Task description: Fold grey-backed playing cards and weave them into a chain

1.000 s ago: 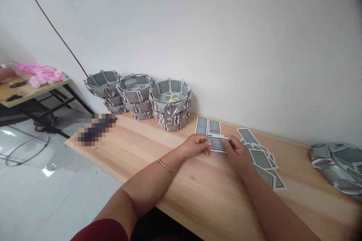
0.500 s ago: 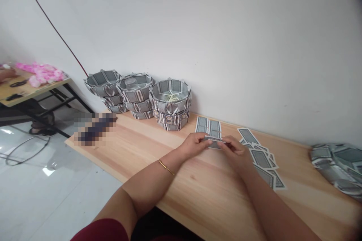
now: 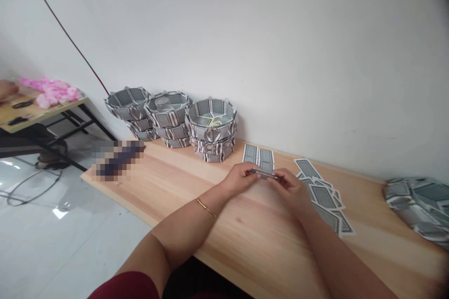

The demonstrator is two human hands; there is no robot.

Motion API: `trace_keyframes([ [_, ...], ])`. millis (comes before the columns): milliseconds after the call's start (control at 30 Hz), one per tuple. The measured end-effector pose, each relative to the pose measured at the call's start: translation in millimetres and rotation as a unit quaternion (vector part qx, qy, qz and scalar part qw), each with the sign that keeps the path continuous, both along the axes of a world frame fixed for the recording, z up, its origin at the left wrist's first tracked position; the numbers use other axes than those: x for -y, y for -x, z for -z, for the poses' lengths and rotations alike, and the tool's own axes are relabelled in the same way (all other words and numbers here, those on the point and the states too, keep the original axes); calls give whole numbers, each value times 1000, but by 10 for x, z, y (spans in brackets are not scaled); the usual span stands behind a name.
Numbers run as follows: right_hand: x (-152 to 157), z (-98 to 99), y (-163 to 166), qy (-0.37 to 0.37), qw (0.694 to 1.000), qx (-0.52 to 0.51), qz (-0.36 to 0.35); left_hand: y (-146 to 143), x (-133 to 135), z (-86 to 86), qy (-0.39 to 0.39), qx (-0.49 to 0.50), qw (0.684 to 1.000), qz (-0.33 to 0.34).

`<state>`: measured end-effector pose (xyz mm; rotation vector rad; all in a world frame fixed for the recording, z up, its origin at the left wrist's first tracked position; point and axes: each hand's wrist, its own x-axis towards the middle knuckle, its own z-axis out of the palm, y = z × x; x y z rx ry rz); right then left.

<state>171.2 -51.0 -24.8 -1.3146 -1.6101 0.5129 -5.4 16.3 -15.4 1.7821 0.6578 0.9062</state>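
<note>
Wooden table [image 3: 242, 238]: stacked card bowls [image 3: 210, 126], contents unclear; left hand [image 3: 239, 178], right hand [image 3: 292, 190] pinching folded card [image 3: 264, 174].

Soft even daylight, floor glare at left, dark vignetted right corners, bowed edges.

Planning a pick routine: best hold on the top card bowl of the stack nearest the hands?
Likely the rim of the top bowl: pinch it inside and outside at the open mouth, coming from above at its front-right. The wall sits close behind and the next stack crowds its left. It rests on another bowl, so lift straight up.
</note>
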Motion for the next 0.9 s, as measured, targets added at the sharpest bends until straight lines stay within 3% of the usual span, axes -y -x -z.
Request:
trace_keyframes([
  [467, 16, 43, 15, 47, 999, 4, 14, 24, -9, -42, -87, -97, 991, -41],
  [633, 17, 12, 33, 58, 997, 56, -10, 36, -6, -35, -81, -116, 990, -13],
  [900, 11, 26, 22, 39, 996, 75, 19, 36, 7, -47, -39, -99, 994, -17],
])
